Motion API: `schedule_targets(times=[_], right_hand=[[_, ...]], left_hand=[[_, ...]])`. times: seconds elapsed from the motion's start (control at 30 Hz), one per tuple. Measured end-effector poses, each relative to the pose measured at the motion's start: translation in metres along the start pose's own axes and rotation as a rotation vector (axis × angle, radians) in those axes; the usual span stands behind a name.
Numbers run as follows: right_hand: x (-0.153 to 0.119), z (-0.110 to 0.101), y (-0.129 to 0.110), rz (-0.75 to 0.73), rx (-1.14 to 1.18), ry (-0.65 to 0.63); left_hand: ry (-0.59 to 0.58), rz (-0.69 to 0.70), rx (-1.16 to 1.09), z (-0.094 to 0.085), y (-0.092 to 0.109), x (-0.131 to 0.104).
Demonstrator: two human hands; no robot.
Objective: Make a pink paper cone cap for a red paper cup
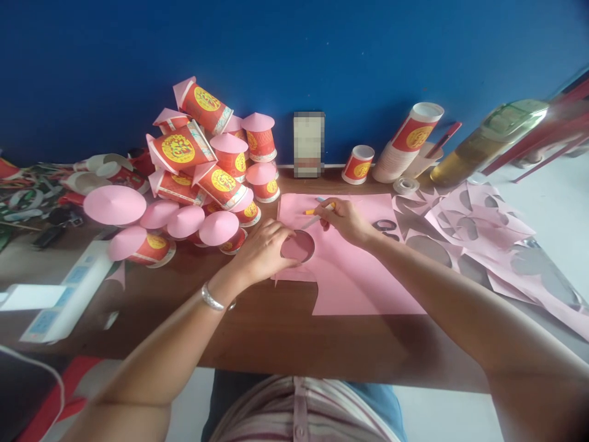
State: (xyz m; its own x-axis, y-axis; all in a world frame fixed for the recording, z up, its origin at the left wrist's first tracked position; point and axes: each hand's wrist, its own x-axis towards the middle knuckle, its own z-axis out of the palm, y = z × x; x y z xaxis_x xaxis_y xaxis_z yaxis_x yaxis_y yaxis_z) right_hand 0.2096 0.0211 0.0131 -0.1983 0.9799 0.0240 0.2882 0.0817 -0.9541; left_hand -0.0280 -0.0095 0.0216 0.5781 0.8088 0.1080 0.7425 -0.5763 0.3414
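Observation:
Pink paper sheets (363, 282) lie on the brown table. A round ring or lid (297, 247) rests on the paper, its inside looking pink. My left hand (265, 248) curves around the ring's left side, thumb at its lower edge and fingers at its upper edge. In my right hand (343, 220) is a white pen (314, 221), pinched with its tip near the ring's top edge. A yellow-orange pen or cutter (310, 212) shows beside the right fingers; whether the hand also grips it is unclear. Black-handled scissors (385, 227) lie right of this hand.
Red cups with pink cone tops (221, 184) are piled at the back left. A phone (308, 144) leans on the blue wall. Stacked cups (405, 147), a tape roll (406, 185) and a bottle (488, 144) stand back right. Pink paper scraps (483, 227) cover the right side.

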Motion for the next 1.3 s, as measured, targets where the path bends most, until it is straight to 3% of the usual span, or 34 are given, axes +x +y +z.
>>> schedule_targets(times=[0.23, 0.4, 0.7, 0.93, 1.3], right_hand=[[-0.020, -0.002, 0.003, 0.025, -0.066, 0.068], [-0.038, 0.001, 0.003, -0.041, -0.187, 0.114], [-0.066, 0.002, 0.009, -0.244, -0.433, 0.150], [-0.084, 0.004, 0.015, -0.543, -0.574, 0.158], [-0.106, 0.016, 0.010, -0.778, -0.805, 0.135]], left_hand=[[0.000, -0.005, -0.012, 0.000, -0.001, -0.001], [-0.012, -0.006, -0.025, -0.002, 0.001, -0.001], [-0.014, 0.021, -0.021, -0.003, 0.001, -0.001], [-0.011, 0.043, -0.012, -0.002, -0.002, -0.001], [0.002, 0.040, -0.004, 0.002, -0.004, -0.001]])
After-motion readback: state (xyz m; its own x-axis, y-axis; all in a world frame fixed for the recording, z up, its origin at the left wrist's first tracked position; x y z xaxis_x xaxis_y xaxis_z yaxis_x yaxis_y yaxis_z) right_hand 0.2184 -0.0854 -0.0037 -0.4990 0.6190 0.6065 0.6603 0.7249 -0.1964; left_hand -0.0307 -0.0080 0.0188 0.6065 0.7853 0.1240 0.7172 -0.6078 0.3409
